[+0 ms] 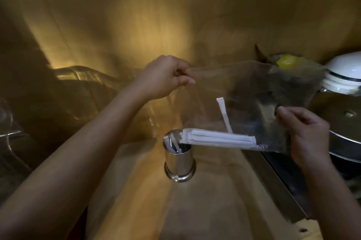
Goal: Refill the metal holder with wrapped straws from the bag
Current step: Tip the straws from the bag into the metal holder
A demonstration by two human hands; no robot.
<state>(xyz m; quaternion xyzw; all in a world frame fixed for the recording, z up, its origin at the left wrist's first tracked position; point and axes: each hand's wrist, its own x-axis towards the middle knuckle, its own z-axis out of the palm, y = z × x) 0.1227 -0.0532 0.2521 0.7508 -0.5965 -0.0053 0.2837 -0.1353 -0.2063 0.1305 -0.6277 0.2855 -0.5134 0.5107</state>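
While hands stretch bag, wooden counter bears metal holder, dim amber room

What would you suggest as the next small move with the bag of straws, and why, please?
Probably tilt the clear bag so its left end dips. The left hand and right hand hold it nearly level, and the bundle of wrapped straws lies across its bottom edge, its left tip already over the metal holder, so a tilt should slide it in.

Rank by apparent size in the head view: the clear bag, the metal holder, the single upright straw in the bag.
1. clear bag, held between left hand and right hand.
2. metal holder.
3. single upright straw: about as long as the holder is tall, but much thinner.
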